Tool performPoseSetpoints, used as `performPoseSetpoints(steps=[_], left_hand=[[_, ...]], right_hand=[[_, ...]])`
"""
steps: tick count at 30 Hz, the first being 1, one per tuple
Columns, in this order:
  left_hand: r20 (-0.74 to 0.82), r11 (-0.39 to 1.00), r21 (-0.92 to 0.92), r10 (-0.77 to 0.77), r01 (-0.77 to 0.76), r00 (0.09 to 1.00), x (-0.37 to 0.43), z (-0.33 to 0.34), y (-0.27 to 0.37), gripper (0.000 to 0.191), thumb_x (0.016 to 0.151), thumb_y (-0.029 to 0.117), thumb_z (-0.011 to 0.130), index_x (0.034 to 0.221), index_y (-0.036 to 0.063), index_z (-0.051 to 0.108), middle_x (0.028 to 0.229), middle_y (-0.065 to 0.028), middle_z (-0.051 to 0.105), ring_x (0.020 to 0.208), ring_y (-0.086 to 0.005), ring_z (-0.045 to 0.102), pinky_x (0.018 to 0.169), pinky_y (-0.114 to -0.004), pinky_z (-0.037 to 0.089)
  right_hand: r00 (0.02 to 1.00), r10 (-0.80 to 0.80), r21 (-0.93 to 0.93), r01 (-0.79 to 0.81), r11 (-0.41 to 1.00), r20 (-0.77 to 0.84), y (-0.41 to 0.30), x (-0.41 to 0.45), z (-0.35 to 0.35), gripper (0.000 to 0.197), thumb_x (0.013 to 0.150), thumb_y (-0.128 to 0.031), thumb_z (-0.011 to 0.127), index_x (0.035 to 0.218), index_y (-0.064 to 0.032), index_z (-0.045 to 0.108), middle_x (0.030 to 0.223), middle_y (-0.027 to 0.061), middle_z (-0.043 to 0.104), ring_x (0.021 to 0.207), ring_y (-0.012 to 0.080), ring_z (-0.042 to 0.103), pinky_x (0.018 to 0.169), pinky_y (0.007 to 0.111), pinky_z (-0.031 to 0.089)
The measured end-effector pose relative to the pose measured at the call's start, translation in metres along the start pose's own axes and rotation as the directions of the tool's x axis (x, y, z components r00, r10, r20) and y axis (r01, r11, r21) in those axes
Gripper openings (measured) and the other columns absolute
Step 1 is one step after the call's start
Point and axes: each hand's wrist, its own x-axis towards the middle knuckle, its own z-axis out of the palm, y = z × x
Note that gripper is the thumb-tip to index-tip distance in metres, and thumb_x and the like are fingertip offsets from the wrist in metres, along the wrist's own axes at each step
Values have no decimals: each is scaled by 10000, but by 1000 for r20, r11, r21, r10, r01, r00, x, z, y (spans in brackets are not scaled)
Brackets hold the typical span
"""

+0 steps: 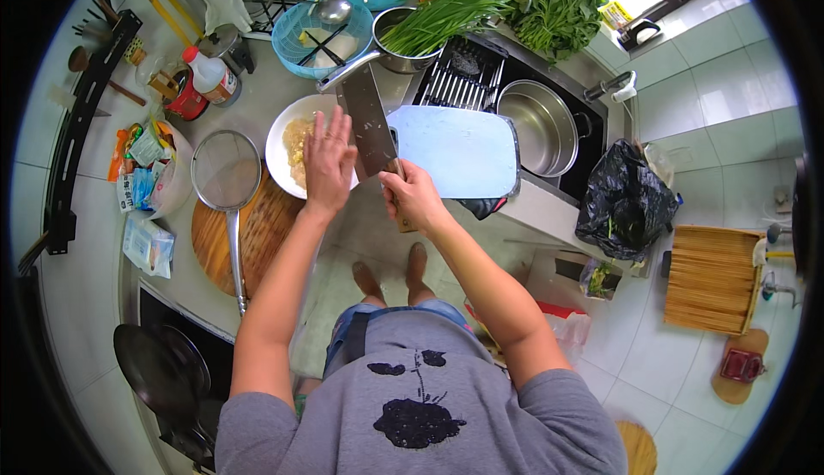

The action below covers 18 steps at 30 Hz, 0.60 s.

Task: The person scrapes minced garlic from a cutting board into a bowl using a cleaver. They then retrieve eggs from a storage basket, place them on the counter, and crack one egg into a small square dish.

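My right hand (412, 197) grips the wooden handle of a cleaver (367, 124), whose broad steel blade points away from me and has small pale bits stuck to it. Flat and with nothing in it, my left hand (330, 163) is held over the right part of a white bowl (275, 159), just left of the blade. Pale minced food (297, 143) with yellowish bits lies in the bowl, partly hidden by that hand. Right of the cleaver, a light blue cutting board (454, 152) lies by the sink's edge.
Left of the bowl, a fine-mesh strainer (226, 169) rests on a round wooden board (209, 243). Beyond are a blue basket (283, 40) and a saucepan (400, 63) holding green chives (444, 18). A steel pot (539, 127) stands in the sink, with a black plastic bag (621, 204) further right.
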Motion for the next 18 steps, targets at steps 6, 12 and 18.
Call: performPoseSetpoints(steps=[6, 12, 18], left_hand=[[172, 913, 317, -322, 258, 931, -22, 13, -32, 549, 991, 443, 328, 1403, 93, 419, 1508, -32, 313, 1416, -292, 195, 1131, -472, 145], [-12, 980, 54, -191, 191, 982, -18, 12, -36, 520, 997, 370, 369, 1338, -12, 463, 1455, -130, 380, 1372, -311, 289, 1107, -440, 234], [-108, 981, -140, -149, 133, 983, -6, 24, -11, 438, 995, 274, 414, 1291, -39, 496, 1386, -182, 451, 1285, -338, 419, 1065, -397, 330]], right_hand=[[1000, -29, 123, 29, 992, -2, -9, -1, -4, 165, 902, -179, 583, 857, -48, 495, 623, 24, 507, 437, 126, 486, 405, 270, 409], [982, -108, 87, 122, 989, -153, 22, -24, -70, 207, 925, -256, 584, 878, -68, 511, 633, 16, 504, 460, 111, 496, 411, 251, 417], [885, -56, 185, 158, 970, -462, 86, -40, -173, 207, 933, -284, 575, 849, -111, 500, 619, 13, 506, 455, 110, 496, 411, 240, 419]])
